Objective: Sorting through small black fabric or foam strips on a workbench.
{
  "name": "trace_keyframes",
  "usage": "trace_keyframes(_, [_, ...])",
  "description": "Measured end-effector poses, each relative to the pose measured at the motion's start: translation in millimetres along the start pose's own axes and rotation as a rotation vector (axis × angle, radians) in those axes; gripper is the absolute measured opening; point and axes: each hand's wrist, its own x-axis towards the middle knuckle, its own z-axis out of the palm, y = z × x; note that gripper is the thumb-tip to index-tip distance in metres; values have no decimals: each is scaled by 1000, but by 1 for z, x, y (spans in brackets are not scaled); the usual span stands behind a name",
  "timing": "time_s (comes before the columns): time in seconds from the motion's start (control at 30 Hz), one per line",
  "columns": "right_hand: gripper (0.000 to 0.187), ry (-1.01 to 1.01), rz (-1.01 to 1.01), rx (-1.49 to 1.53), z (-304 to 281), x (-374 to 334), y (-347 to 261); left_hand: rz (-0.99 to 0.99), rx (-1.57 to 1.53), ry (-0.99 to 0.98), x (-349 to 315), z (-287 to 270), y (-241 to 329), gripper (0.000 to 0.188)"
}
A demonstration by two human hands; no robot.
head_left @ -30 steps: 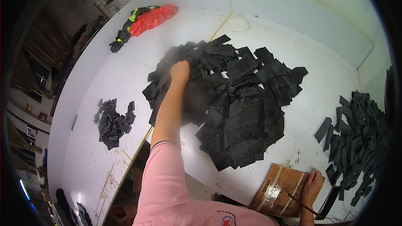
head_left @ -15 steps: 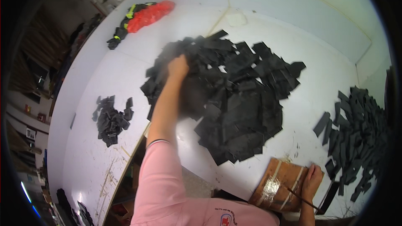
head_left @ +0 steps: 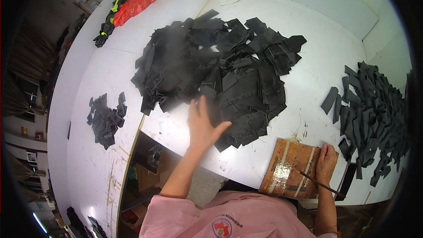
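Observation:
A big, loose heap of black fabric pieces [head_left: 251,92] spreads over the white table. At its near left edge is my left hand [head_left: 203,125], fingers spread and thumb out, with nothing visible in it. My right hand [head_left: 327,162] rests on the right edge of a worn brown wooden board [head_left: 282,158] banded with pale tape. Its fingers are curled, and whatever lies under them is hidden. A thin dark stick [head_left: 319,182] runs from the board across my right wrist.
At the right lies a pile of narrow dark grey strips [head_left: 374,119], and a smaller black pile [head_left: 105,121] sits at the left. A red plastic bag [head_left: 136,6] with black and yellow-green material lies far left. The white table [head_left: 176,128] has a near edge by my body.
My left hand has come back from the heap's far left part to its near edge, its fingers now spread. My right hand stays on the board. The whole view has shifted slightly.

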Motion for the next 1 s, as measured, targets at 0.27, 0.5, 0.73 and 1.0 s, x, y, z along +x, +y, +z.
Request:
trace_keyframes(0.27, [22,2,2,36,1,-1,-1,213,167,-10,42,24,21,71])
trace_keyframes(0.5, [17,63,-36,-9,5,-1,8,268,244,62,75,37,-2,42])
trace_keyframes(0.73, [16,70,-15,15,4,-1,7,85,120,25,84,24,3,41])
trace_keyframes(1.0, [16,91,-3,31,7,-2,10,233,217,-194,133,19,35,78])
